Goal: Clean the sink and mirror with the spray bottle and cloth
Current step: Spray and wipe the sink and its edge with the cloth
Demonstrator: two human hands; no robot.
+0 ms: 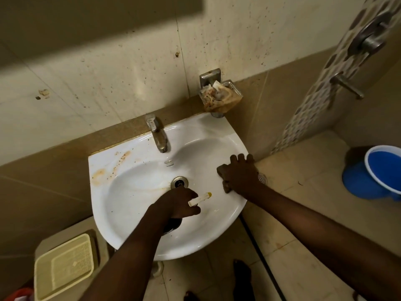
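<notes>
Both arms are over the white sink [138, 170], which juts out from the brown band of wall tile with its curved front rim hanging free above the floor. The left hand [180, 203] sits low in the bowl, just in front of the drain [179, 182], its fingers [191, 195] clenched round the spray bottle: the dark bottle body [172, 224] shows under the wrist and the pale nozzle [199, 199] with its yellow tip sticks out to the right. The right hand [240, 174] is pressed on the sink's right rim, fingers curled over a dark cloth [223, 172] that peeks out beside the knuckles and again under the heel of the hand. The fingertips reach right to the outer edge of the rim.

The back left corner of the sink carries rusty brown stains [108, 168], untouched and well apart from both hands. The tap [157, 135] stands at the back centre, with open bowl between it and the hands. A soap dish [221, 94] stuffed with a grubby wrapper hangs on the wall above the sink's right back corner.

Room around the sink is tight on the left, where a cream plastic basket [63, 268] sits below the rim. On the right the floor is open as far as a blue bucket [377, 172]. No mirror in view.
</notes>
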